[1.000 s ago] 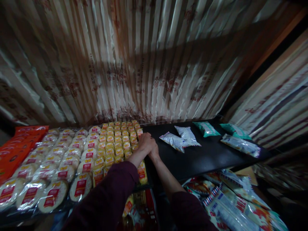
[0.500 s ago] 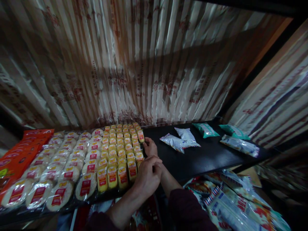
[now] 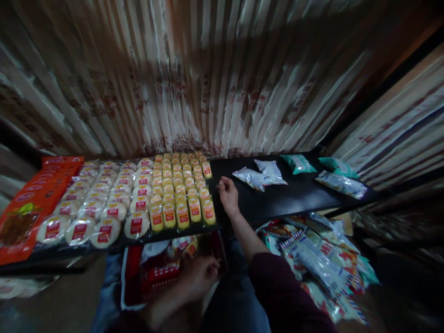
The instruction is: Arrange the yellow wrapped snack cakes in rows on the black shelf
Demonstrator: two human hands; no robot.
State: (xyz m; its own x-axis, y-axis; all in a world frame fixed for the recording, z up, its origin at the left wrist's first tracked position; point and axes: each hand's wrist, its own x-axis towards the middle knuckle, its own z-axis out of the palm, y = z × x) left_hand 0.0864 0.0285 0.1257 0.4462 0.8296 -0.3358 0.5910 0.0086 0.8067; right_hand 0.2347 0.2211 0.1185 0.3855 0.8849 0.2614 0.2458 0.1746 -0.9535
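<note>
My right hand (image 3: pixel 229 195) is over the black shelf (image 3: pixel 249 206), just right of the rows of small yellow wrapped cakes (image 3: pixel 182 215). Its fingers are loosely bent, and nothing shows in them. Lower down, my left hand (image 3: pixel 204 274) is blurred in front of the shelf, above a red basket (image 3: pixel 130 273) holding wrapped snacks; its fingers look curled, but what they do is unclear. Left of the yellow cakes lie rows of round white rice crackers (image 3: pixel 79 231) in clear wrappers with red labels.
Orange snack bags (image 3: pixel 34 199) lie at the shelf's left end. To the right are silvery-white packets (image 3: pixel 272 172) and green packets (image 3: pixel 299 163). Below the shelf on the right sits a heap of snack bags (image 3: pixel 319 259). A pleated patterned sheet (image 3: pixel 194 92) hangs behind.
My left hand has left the right wrist and dropped down over the red basket. My right hand has drawn slightly away from the yellow cakes. The view has tilted down, showing more of the basket.
</note>
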